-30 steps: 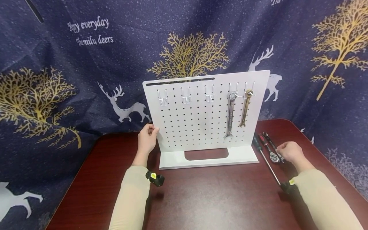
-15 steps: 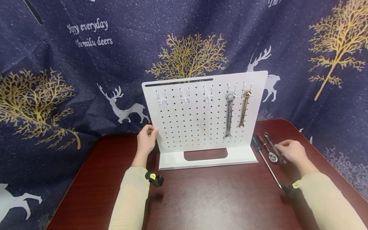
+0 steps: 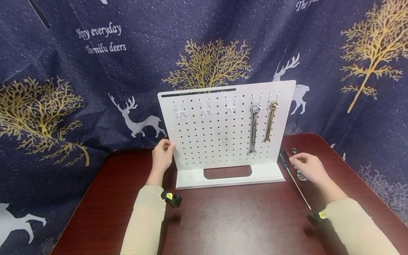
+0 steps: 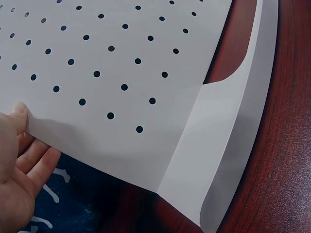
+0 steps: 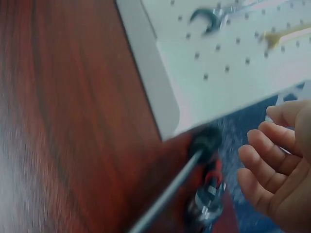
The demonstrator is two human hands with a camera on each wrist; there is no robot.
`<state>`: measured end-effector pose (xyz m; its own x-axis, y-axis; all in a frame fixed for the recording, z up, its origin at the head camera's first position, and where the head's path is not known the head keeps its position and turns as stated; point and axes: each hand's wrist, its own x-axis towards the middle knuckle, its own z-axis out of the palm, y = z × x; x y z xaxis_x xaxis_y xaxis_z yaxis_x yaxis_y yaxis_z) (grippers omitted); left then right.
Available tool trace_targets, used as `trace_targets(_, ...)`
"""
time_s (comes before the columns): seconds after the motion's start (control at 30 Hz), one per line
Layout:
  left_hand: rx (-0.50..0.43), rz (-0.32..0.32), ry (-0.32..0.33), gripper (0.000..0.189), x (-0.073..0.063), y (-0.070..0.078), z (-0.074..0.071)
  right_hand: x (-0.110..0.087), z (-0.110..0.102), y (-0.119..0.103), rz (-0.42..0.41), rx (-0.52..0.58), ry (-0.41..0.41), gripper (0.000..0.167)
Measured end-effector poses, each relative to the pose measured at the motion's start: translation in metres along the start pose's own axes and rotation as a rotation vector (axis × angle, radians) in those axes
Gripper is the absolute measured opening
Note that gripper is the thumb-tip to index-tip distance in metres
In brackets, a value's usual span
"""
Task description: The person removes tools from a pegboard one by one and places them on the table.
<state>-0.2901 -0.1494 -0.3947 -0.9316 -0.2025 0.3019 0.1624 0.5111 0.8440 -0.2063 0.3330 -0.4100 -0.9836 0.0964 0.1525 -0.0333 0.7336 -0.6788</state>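
At the left edge of a white pegboard (image 3: 204, 141), my left hand (image 3: 163, 156) pinches the panel between thumb and fingers; the left wrist view shows the thumb on its front face. My right hand (image 3: 308, 168) is over the tools at the board's right, its fingers (image 5: 262, 145) loosely bent and holding nothing. Beneath and beside it lie a red-handled ratchet wrench (image 3: 301, 176), partly hidden, and a long screwdriver (image 3: 297, 186) with a dark handle. A wrench (image 3: 294, 150) shows only its ring end past the hand.
A silver combination wrench (image 3: 253, 131) and a smaller gold one (image 3: 270, 122) hang from hooks at the board's right. Bare clear hooks (image 3: 205, 108) line its upper left. The board stands on a dark red table (image 3: 223, 219) before a blue patterned cloth (image 3: 140, 71).
My right hand has moved left, from beside the wrench on the table to over the ratchet wrench. My left hand has kept its grip on the board's edge.
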Motion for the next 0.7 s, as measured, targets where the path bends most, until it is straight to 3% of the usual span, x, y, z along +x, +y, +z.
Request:
trace_targets(0.4,0.002,0.006,0.011,0.017,0.000,-0.001,0.001,0.007,0.013,-0.062,-0.094,0.064,-0.010,0.036)
trace_targets(0.7,0.003,0.006,0.012,0.018,0.000,0.000,0.000,0.022,0.028,-0.090,-0.194,0.237,-0.067,0.046)
